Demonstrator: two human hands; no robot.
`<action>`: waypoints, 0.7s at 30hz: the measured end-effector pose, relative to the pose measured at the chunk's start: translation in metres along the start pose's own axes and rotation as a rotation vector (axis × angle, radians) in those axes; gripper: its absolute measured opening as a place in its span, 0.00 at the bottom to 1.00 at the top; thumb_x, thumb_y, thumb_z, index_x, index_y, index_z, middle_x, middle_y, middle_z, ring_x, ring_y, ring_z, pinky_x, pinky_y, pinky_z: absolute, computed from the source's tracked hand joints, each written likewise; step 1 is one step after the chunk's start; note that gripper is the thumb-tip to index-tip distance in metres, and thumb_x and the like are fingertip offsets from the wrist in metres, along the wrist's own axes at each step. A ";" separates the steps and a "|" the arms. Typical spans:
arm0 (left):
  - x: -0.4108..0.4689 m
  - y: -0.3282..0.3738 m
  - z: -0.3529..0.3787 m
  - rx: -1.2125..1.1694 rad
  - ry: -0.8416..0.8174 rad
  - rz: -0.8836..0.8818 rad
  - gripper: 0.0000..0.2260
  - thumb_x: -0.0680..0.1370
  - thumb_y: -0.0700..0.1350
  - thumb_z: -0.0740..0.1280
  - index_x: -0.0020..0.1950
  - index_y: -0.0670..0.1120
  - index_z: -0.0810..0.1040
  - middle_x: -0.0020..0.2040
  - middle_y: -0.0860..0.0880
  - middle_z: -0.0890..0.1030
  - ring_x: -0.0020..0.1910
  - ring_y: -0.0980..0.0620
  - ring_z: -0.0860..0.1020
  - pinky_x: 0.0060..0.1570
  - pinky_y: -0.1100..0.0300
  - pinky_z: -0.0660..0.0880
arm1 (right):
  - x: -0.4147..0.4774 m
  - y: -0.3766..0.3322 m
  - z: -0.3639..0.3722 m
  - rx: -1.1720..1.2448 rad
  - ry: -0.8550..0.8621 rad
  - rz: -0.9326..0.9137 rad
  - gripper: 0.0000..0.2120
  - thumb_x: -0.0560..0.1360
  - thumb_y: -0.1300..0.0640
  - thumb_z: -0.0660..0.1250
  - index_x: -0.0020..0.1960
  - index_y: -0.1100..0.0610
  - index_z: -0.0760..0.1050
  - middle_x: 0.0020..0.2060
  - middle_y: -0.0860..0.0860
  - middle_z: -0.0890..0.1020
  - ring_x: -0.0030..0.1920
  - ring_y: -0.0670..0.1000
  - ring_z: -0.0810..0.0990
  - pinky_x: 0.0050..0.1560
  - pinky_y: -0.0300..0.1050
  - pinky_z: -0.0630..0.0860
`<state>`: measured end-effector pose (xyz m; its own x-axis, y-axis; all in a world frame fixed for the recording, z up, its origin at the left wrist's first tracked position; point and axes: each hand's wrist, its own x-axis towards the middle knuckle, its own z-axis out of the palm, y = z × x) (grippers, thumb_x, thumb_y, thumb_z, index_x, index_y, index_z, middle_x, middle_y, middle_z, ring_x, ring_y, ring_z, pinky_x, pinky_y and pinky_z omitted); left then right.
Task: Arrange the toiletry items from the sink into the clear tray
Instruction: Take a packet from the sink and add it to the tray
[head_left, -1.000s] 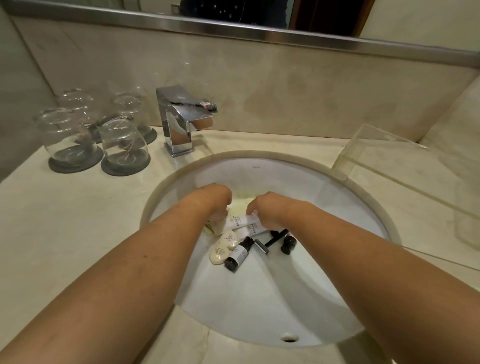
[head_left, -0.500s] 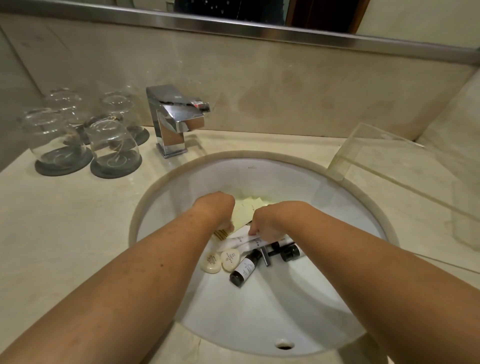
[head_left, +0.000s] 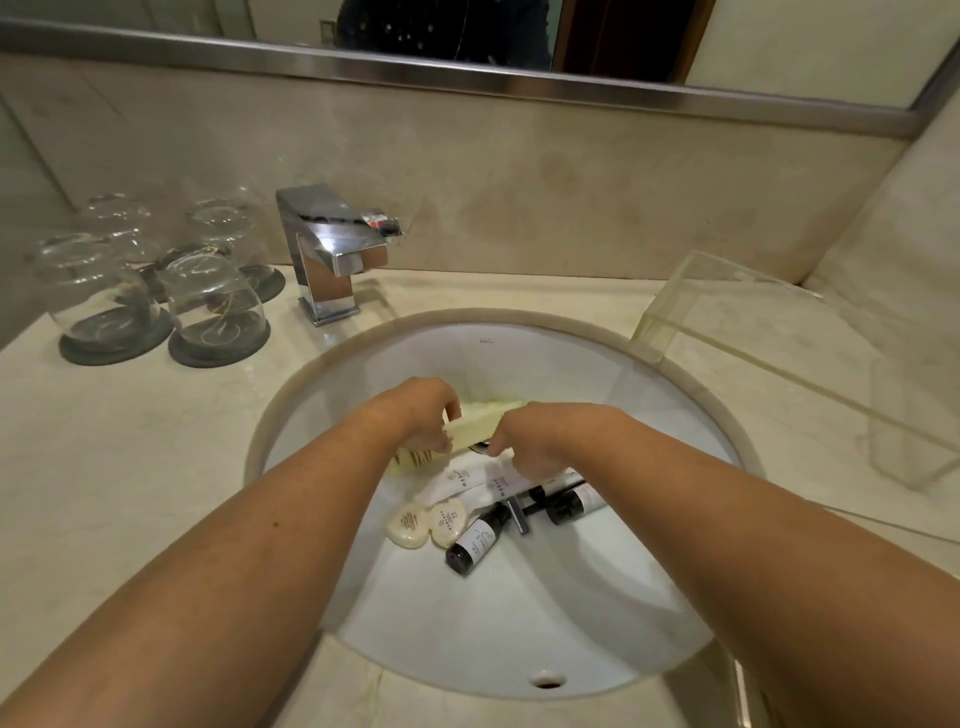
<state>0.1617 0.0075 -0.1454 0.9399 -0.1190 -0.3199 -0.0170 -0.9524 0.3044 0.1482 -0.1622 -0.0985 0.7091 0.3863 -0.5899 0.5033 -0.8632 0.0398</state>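
Two hands deep in the round sink (head_left: 613, 374), forearms angled in from the near rim. Left hand (head_left: 415, 410) pinching a pale yellow packet (head_left: 475, 423); right hand (head_left: 535, 441) curled over white tubes (head_left: 480, 480), grip hard to tell. Below them, two soaps (head_left: 426, 522), dark bottles (head_left: 475, 538) and a razor (head_left: 519, 514) clustered mid-basin. Clear tray (head_left: 779, 343) on the worktop (head_left: 130, 441) just right of the rim. Upturned glasses (head_left: 213, 306) far left, tap (head_left: 327, 249) behind.

4 glasses (head_left: 213, 306), 2 soaps (head_left: 409, 525), 2 dark bottles (head_left: 475, 540), 1 tray (head_left: 779, 353).
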 end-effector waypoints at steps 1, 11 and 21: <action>-0.001 0.000 -0.004 -0.029 0.023 0.015 0.13 0.73 0.46 0.77 0.54 0.54 0.78 0.54 0.52 0.81 0.50 0.50 0.80 0.50 0.52 0.81 | -0.002 0.003 -0.002 0.024 0.058 0.003 0.22 0.78 0.63 0.59 0.69 0.49 0.75 0.62 0.52 0.79 0.58 0.56 0.79 0.60 0.51 0.77; -0.052 0.041 -0.038 -0.502 0.274 0.230 0.16 0.70 0.46 0.78 0.53 0.59 0.80 0.47 0.54 0.83 0.44 0.56 0.82 0.47 0.56 0.81 | -0.072 0.051 -0.013 0.230 0.864 -0.031 0.20 0.75 0.52 0.71 0.66 0.47 0.74 0.63 0.48 0.74 0.64 0.53 0.73 0.63 0.53 0.73; -0.115 0.125 -0.044 -0.622 0.284 0.427 0.18 0.72 0.45 0.78 0.58 0.60 0.80 0.47 0.52 0.85 0.46 0.50 0.83 0.51 0.51 0.81 | -0.163 0.078 0.018 0.161 1.011 -0.030 0.13 0.77 0.46 0.67 0.62 0.42 0.79 0.51 0.41 0.83 0.53 0.48 0.78 0.58 0.52 0.73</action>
<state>0.0665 -0.0852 -0.0310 0.9474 -0.2815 0.1520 -0.2800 -0.5000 0.8195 0.0631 -0.2984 -0.0140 0.8194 0.4376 0.3701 0.5084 -0.8531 -0.1169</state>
